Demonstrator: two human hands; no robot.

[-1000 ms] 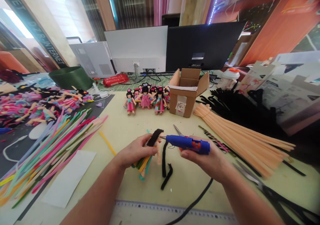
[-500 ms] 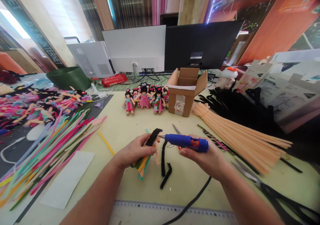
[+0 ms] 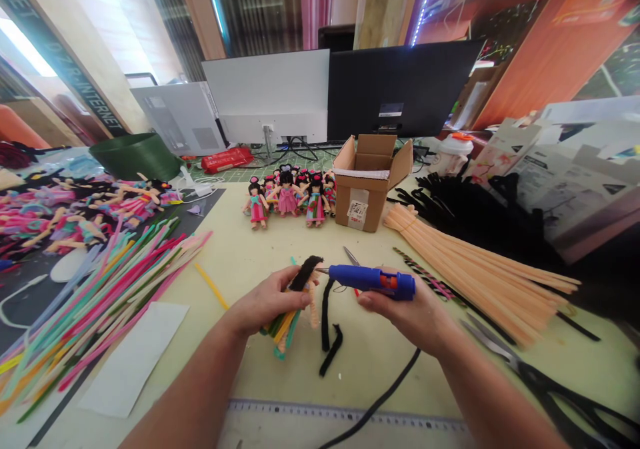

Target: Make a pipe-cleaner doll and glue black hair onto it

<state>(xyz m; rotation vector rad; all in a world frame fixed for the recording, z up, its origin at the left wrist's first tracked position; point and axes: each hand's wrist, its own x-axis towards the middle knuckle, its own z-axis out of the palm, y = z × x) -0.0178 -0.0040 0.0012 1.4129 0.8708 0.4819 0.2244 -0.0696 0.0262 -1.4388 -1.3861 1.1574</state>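
My left hand (image 3: 273,300) is closed around a small pipe-cleaner doll (image 3: 287,322) with a strip of black hair, peach arms and yellow, green and teal skirt pieces. In my right hand (image 3: 413,312) is a blue hot glue gun (image 3: 373,281), gripped by its handle. Its metal nozzle points left and meets the doll's head beside the black hair; whether it touches, I cannot tell. Below the nozzle lie a long black pipe-cleaner piece (image 3: 325,316) and a shorter bent black piece (image 3: 331,352). Partly behind the glue gun rests a pair of scissors (image 3: 351,256).
Finished dolls (image 3: 287,196) stand beside an open cardboard box (image 3: 361,199). Coloured pipe cleaners (image 3: 115,289) and a white paper (image 3: 137,359) lie left. Peach pipe cleaners (image 3: 475,262), black ones (image 3: 465,216) and large scissors (image 3: 533,372) lie right. A ruler (image 3: 300,412) runs along the front.
The view has shifted very slightly. Both hands, the doll and the glue gun hold nearly the same position.
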